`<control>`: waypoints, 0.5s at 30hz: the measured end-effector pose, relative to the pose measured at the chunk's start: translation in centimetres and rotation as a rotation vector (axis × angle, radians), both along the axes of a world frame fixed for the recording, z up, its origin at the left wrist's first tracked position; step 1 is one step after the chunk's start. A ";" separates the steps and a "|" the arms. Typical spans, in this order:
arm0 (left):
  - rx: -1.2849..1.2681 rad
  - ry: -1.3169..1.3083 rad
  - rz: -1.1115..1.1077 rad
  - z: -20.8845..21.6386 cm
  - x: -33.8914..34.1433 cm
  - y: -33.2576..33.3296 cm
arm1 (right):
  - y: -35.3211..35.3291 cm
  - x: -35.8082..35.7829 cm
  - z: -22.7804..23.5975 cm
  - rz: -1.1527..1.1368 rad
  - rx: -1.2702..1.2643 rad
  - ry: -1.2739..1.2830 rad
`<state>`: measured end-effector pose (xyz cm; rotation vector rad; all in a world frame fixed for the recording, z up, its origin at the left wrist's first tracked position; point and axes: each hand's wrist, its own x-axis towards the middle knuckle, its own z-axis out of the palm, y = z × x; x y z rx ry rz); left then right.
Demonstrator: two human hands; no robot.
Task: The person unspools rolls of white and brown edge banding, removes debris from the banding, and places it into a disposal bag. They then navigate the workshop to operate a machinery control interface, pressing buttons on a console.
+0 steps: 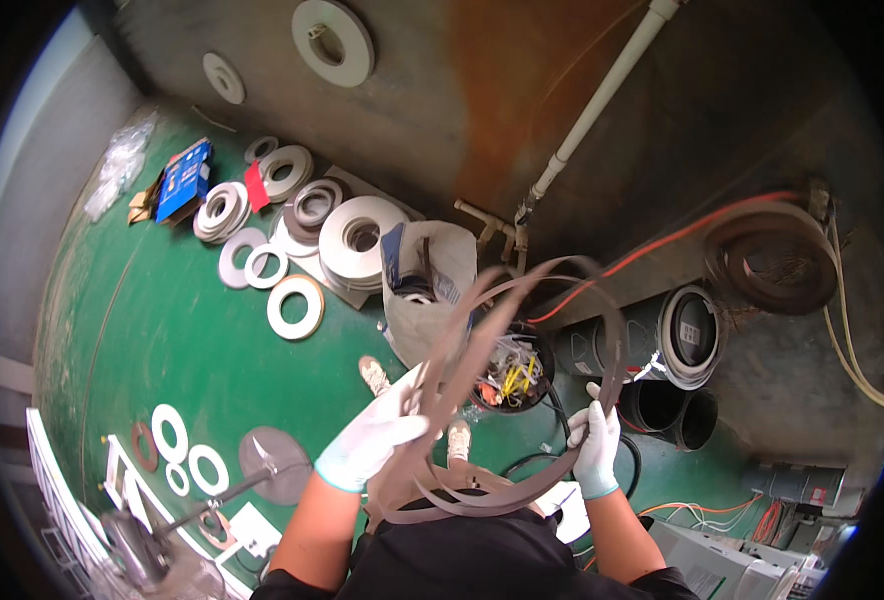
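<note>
A loose coil of brown edge-banding strip (pixel 460 378) hangs in wide loops in front of my body. My left hand (pixel 377 437), in a white glove, is closed on the left side of the loops, its fingertips partly hidden behind the strip. On the opposite side, my white-gloved right hand (pixel 594 447) pinches the strip at the loop's lower right. Beyond the coil stand a tall grey-beige sack (pixel 417 325) and a dark bin, its scraps (pixel 514 370) white, yellow and orange.
Several banding rolls (pixel 360 215) lie on the green floor (pixel 162 320) near the wall, beside a blue box (pixel 184 180). More rings (pixel 208 469) lie at lower left, near a pedestal fan (pixel 275 465). Dark cylinders (pixel 662 345) lie at right, below a hanging brown coil (pixel 768 258).
</note>
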<state>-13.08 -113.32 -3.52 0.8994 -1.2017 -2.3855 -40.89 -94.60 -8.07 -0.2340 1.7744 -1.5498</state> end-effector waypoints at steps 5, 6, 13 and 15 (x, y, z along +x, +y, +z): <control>-0.673 -0.422 -0.227 0.6 -7.9 -8.5 | -10.6 3.5 3.4 0.144 -0.108 -0.137; -0.739 -0.374 -0.331 -0.5 -9.2 -8.7 | -13.0 4.5 3.0 0.252 -0.147 -0.082; -0.869 -0.079 -0.529 -6.7 -11.8 -16.2 | -25.8 4.9 0.1 0.075 0.054 -0.060; -0.745 0.231 -0.246 -9.1 -10.3 -19.5 | -29.1 1.8 0.0 -0.081 0.088 0.231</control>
